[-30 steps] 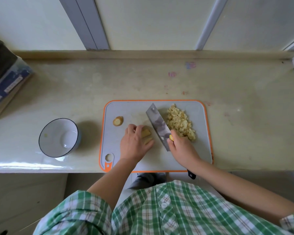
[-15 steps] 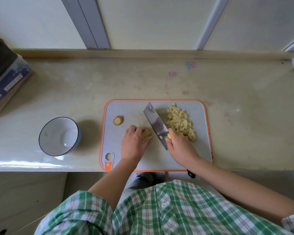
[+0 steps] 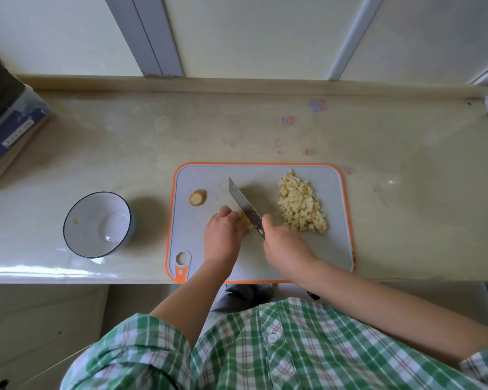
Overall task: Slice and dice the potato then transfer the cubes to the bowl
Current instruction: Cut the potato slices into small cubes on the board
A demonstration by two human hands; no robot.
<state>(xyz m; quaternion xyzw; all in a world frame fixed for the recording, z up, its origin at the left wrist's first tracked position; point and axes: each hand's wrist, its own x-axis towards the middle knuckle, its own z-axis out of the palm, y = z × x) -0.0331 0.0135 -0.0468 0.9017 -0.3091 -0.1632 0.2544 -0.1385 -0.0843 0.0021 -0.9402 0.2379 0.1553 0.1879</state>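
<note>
Dicing the last of the potato, bowl not yet filled.

From my head camera: my left hand (image 3: 222, 237) pins the potato piece (image 3: 244, 222) on the board (image 3: 333, 249); my right hand (image 3: 286, 250) grips the knife (image 3: 245, 208) against it. The cubes (image 3: 300, 205) are heaped at right, the bowl (image 3: 97, 225) well left. Next, I judge, careful cuts clear of my fingertips.

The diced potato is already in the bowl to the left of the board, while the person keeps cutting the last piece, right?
Not quite. In the head view the diced potato is heaped on the cutting board, right of the knife. The bowl holds no cubes. The rest is right.
</note>
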